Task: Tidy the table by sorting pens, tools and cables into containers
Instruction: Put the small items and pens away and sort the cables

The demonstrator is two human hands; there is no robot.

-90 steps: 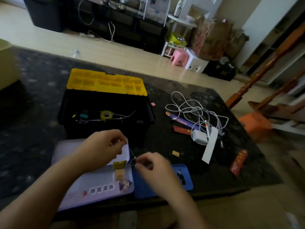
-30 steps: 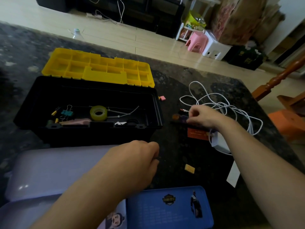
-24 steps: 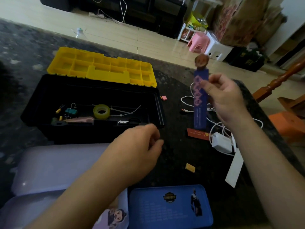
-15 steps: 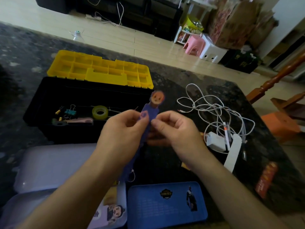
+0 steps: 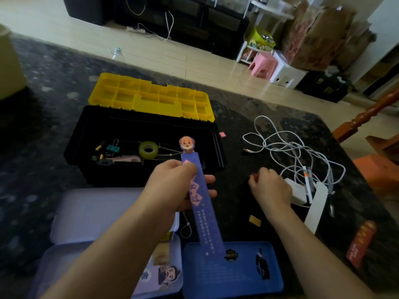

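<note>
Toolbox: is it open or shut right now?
Open. The toolbox has its yellow lid folded back behind it, and the tape roll and binder clip inside are in plain view.

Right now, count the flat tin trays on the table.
3. A plain lavender tray before the black toolbox, a cartoon-printed lavender tray nearer the person, a blue tray to its right. The left arm could hide another.

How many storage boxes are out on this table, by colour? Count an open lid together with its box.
Black toolbox with yellow lid: 1
Lilac tin, lying open: 1
Blue tin: 1
Total: 3
</note>
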